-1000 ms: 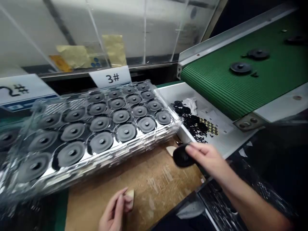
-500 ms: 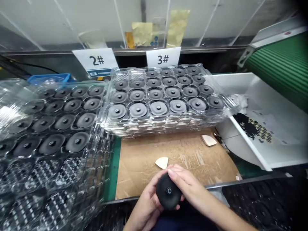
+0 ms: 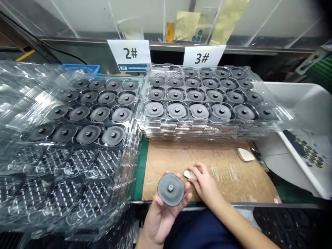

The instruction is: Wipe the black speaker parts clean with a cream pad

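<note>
In my left hand I hold a round black disc with a small knob at its centre, its knobbed face turned up toward me. My right hand pinches a small cream wedge-shaped pad just to the right of the disc, over the cardboard sheet. The fingers of my left hand wrap the disc's edge from below. Another cream wedge pad lies on the cardboard toward the far right.
Clear plastic trays holding similar black discs stand stacked behind the cardboard. More clear trays are stacked on the left. A white bin with small dark parts stands at the right. Signs "2#" and "3#" hang at the back.
My right hand has let go of the disc and taken hold of the nearer cream pad. The disc now rests in my left hand alone. The view has shifted left.
</note>
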Demonstrator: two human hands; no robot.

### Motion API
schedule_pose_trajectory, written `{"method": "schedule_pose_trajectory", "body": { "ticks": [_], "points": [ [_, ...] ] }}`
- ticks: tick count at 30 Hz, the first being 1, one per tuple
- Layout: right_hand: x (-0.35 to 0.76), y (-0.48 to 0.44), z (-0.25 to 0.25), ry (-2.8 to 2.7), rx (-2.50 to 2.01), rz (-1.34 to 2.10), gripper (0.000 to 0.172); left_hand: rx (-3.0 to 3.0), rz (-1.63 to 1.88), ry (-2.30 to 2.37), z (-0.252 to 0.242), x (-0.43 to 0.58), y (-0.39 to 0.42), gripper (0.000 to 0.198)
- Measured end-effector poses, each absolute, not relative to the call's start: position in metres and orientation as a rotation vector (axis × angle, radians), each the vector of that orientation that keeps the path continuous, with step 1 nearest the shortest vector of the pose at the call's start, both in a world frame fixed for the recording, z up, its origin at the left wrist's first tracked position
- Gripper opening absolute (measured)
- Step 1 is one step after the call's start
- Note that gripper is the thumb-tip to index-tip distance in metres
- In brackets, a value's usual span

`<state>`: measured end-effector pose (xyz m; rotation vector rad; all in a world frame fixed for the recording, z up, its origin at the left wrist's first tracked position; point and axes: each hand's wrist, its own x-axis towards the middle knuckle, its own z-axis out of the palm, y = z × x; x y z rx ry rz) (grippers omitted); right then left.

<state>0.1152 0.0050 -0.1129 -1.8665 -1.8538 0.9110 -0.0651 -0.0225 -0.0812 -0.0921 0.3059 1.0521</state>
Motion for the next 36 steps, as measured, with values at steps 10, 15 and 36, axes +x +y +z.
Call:
{"method": "schedule_pose_trajectory", "body": {
  "ticks": [10, 15, 36],
  "points": [
    [0.116, -0.001, -0.12, -1.98, -1.717, 0.865, 0.022, -0.211, 1.151, 0.514, -0.071, -0.067, -0.011, 0.027],
    [0.116, 0.006, -0.1, -2.043, -1.534, 0.92, 0.016, -0.205, 1.155, 0.537, -0.065, -0.063, -0.012, 0.029],
    [0.12, -0.005, 0.024, -1.992, -1.122, 0.876, 0.021, 0.235, 0.996, 0.786, -0.027, -0.009, -0.015, 0.057]
  ]
}}
